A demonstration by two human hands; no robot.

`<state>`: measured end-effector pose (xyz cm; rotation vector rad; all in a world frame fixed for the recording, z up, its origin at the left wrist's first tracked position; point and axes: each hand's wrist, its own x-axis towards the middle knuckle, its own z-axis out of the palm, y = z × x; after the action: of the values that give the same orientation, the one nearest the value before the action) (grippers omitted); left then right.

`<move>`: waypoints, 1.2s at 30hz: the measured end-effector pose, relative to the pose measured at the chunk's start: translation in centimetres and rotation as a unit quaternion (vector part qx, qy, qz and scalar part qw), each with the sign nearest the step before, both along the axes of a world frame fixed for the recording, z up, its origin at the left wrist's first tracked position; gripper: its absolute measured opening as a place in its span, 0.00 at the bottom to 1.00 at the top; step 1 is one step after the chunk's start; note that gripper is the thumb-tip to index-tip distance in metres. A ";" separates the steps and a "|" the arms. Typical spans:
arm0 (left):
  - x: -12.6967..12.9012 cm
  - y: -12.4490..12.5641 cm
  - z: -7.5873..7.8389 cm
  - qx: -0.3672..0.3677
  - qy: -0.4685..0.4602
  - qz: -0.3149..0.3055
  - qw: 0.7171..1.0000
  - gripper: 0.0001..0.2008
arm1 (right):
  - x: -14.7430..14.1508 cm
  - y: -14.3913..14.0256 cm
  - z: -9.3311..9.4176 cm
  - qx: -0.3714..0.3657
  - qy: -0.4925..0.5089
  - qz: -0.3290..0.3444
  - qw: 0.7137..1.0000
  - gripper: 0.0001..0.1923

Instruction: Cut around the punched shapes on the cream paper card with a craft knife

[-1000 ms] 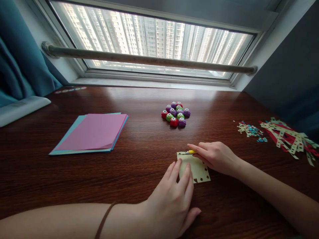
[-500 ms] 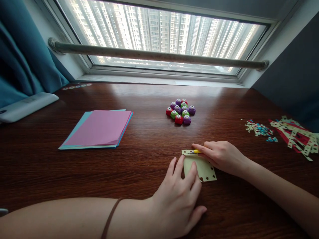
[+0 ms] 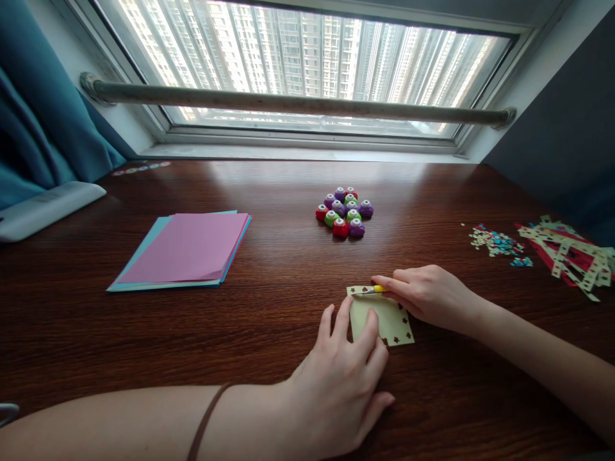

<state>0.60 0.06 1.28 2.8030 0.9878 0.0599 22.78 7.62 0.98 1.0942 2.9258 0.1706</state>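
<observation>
A small pale yellow sheet of paper (image 3: 372,322) lies on the table, with star and flower shapes punched along its edges. My left hand (image 3: 343,371) rests over its left side, fingers spread and fingertips pressing on the paper. My right hand (image 3: 427,298) is closed around a craft knife (image 3: 378,289) with a yellow body. Its silver blade points left and lies along the paper's far edge, just below the punched shapes. The tip is close to my left fingertips. Most of the knife's handle is hidden in my right hand.
Behind the paper stand several red, purple and green punches (image 3: 341,227). A stack of coloured paper (image 3: 185,250) lies left. Punched-out bits (image 3: 497,242) and cut punched strips (image 3: 571,253) lie right. A white device (image 3: 50,211) sits by the curtain; a rail (image 3: 288,104) crosses the window.
The whole view has shifted slightly to the left. Both hands, the knife and the paper keep nearly the same places relative to each other.
</observation>
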 end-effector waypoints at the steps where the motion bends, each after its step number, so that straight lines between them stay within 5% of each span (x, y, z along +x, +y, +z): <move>1: 0.0 0.0 0.0 0.000 0.001 0.000 1.000 0.26 | 0.2 0.0 0.0 0.002 -0.002 0.000 1.000 0.16; 19: -0.1 -0.1 0.1 -0.003 0.001 -0.005 1.000 0.26 | 5.2 -0.3 0.6 0.006 -0.023 -0.018 1.000 0.14; 36: -0.1 0.0 0.0 0.007 -0.003 -0.006 1.000 0.25 | 6.0 -0.6 0.8 0.005 -0.023 -0.017 1.000 0.15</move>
<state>0.46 0.01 1.26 2.8195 0.9741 0.0748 28.80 7.04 1.80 1.1262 2.8675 0.2063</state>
